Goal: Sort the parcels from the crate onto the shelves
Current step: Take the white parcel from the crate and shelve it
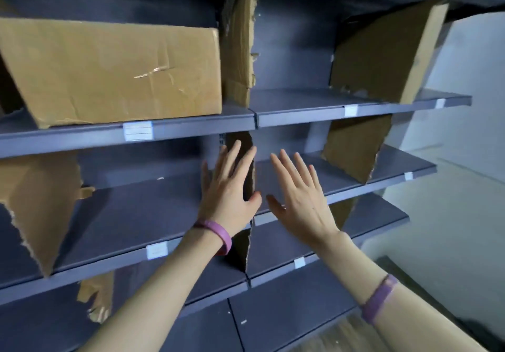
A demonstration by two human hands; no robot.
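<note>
Both hands are empty. The left hand and right hand are held up flat, fingers straight and spread, in front of the middle shelf, either side of a torn cardboard divider. We cannot tell if they touch it. The one parcel we see, a large cardboard box, sits on the upper shelf, left bay. The crate is not in view. We judge this a between-parcels moment: the next move calls for reaching to the crate and gripping another parcel.
</note>
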